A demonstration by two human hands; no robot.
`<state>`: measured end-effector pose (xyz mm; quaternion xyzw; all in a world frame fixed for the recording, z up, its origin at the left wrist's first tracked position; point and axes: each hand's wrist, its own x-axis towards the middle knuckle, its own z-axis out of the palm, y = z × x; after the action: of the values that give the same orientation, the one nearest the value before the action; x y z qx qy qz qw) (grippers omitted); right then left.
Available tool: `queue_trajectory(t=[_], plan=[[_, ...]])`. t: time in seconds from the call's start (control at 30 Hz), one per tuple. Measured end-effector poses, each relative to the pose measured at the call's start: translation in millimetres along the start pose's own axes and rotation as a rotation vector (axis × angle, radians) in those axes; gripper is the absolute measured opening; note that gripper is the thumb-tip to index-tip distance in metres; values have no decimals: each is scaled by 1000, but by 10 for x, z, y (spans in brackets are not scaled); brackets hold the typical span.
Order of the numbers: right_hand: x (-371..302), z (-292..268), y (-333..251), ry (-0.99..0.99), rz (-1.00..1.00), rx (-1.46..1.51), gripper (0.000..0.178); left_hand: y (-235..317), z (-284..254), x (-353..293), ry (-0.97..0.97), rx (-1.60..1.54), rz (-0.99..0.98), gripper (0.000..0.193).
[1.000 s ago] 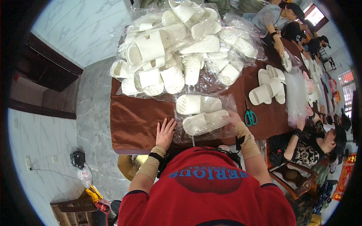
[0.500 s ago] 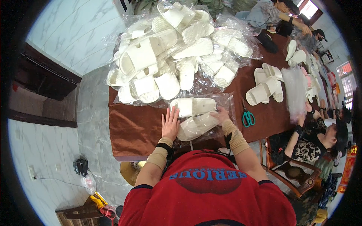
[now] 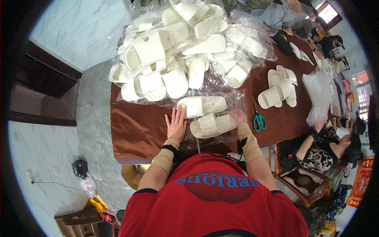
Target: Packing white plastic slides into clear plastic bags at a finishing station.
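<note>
In front of me a pair of cream slide slippers lies side by side in a clear plastic bag (image 3: 249, 103). The far slipper (image 3: 216, 104) lies level, and the near slipper (image 3: 215, 125) is slightly slanted. My left hand (image 3: 176, 125) rests with fingers spread at the left end of the pair, its fingertips by the far slipper's toe. Over the right end of the near slipper, my right hand (image 3: 239, 117) has its fingers closed on it through the plastic. Tan wraps cover both of my forearms.
A large heap of bagged cream slippers (image 3: 195, 47) covers the table's far part. Teal-handled scissors (image 3: 259, 123) lie to the right, below several loose slippers (image 3: 273, 96). On the right a co-worker's hand (image 3: 320, 125) holds clear plastic bags (image 3: 317, 94).
The near slipper has turned straighter and shifted right and slightly away from me. My right hand has moved right with it. My left hand has slid slightly left.
</note>
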<state>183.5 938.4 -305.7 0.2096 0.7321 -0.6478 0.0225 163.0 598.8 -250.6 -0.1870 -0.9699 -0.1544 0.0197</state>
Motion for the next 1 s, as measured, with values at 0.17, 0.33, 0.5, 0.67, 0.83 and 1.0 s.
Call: queue_trajectory(t=[0.17, 0.33, 0.5, 0.67, 0.83, 1.0], plan=[[32, 191, -423, -95, 33, 180, 35, 15, -20, -3, -37, 13, -3, 60], [67, 522, -548, -49, 89, 35, 36, 27, 28, 28, -55, 45, 32, 58], [-54, -343, -532, 329, -157, -646, 49, 56, 72, 48, 14, 8, -32, 57], [-779, -1197, -1795, 704, -245, -791, 39, -19, 72, -22, -15, 65, -63, 57], [-1110, -718, -2717, 654, -574, -87, 21, 15, 52, 20, -25, 110, -47, 57], [-659, 212, -1664, 311, -376, -423, 31, -38, 160, 18, -59, 126, -69, 53]])
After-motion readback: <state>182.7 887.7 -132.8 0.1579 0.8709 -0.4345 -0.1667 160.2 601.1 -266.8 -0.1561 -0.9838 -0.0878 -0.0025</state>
